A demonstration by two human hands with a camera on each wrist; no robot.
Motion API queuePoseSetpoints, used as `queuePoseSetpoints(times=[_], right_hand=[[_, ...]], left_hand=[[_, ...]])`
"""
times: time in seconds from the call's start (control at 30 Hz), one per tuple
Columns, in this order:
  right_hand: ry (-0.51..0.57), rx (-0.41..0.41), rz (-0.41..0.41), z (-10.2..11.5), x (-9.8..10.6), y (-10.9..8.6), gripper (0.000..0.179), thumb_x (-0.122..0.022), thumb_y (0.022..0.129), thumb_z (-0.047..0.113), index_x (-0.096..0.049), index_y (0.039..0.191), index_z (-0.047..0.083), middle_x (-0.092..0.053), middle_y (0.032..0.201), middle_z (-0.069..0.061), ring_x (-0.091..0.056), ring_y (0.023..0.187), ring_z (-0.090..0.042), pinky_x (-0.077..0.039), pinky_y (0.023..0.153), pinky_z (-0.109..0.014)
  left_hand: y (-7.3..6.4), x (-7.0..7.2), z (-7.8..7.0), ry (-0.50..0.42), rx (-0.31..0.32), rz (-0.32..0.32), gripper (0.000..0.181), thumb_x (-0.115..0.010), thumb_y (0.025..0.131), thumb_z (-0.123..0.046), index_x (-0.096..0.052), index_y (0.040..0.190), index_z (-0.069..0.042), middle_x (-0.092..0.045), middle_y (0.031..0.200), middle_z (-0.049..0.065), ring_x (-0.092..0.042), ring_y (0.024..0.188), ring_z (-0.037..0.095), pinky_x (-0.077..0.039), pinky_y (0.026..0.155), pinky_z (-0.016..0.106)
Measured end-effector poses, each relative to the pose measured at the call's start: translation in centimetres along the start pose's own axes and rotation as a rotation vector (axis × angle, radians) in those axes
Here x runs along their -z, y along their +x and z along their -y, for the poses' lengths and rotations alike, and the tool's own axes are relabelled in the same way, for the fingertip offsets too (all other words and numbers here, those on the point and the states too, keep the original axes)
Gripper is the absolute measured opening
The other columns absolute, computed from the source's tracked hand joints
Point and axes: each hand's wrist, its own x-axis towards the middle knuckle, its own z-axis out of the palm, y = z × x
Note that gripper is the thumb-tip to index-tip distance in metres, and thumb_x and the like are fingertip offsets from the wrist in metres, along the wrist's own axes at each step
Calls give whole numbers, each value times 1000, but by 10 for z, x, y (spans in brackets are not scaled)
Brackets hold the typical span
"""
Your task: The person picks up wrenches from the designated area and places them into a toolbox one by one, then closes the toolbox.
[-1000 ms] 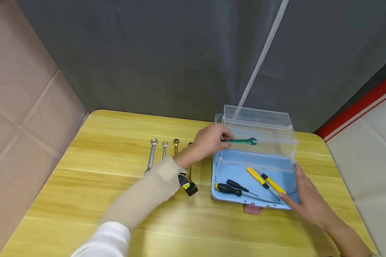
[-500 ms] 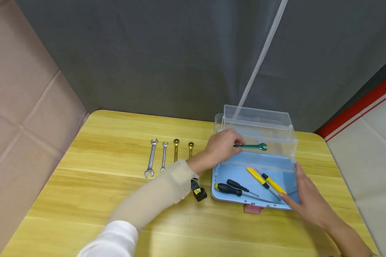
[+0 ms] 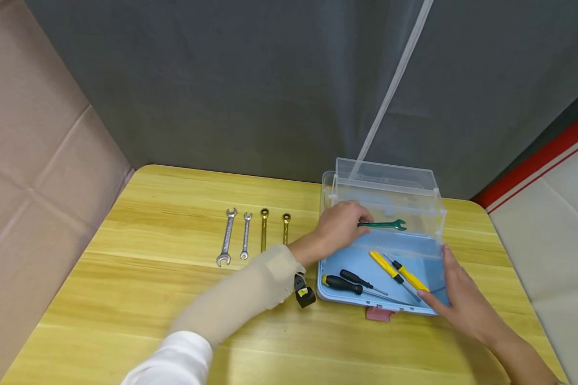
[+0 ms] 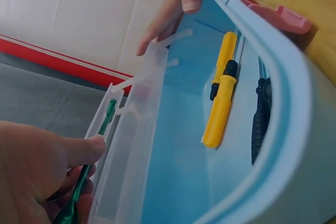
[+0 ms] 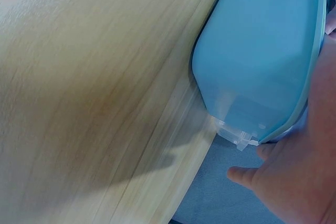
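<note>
A green open-end wrench (image 3: pixel 385 225) is pinched between the thumb and fingers of my left hand (image 3: pixel 339 227). The hand holds it nearly level at the clear plastic tray (image 4: pixel 122 161) raised behind the blue toolbox (image 3: pixel 347 256); the left wrist view shows the wrench along the tray's outer compartment. On the toolbox's right end rests my right hand (image 3: pixel 467 299), its fingers fairly straight and thumb over the rim. Inside the box lie a yellow-handled tool (image 3: pixel 384 263), a second yellow tool (image 3: pixel 412 275), a large black screwdriver (image 3: pixel 342 284) and a small black screwdriver (image 3: pixel 354 277).
Left of the toolbox, two silver wrenches (image 3: pixel 227 238) and two gold ratchet wrenches (image 3: pixel 264 230) lie in a row on the wooden table (image 3: pixel 164 224). A pink latch (image 3: pixel 379 314) hangs at the box front. A grey curtain (image 3: pixel 221 96) stands behind the table.
My left hand has moved right and toward the box front with the green wrench, lower in the head view. The right hand and the toolbox stay in place.
</note>
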Motion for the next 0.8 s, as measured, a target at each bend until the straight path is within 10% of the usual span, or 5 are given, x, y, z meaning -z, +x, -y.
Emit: queuePoseSetpoints(times=[0.8], right_hand=[[10,-15,20,-1,1,-1,113,-73,95,34,13,161,4,0,165,-32,-17,143,-61,-16,111,-74]], left_hand=[[15,-26,-11,-70,15,51,17,-74,95,-28,-78,108,-20,-72,107,-10,-61,93,2,-49,78,14]])
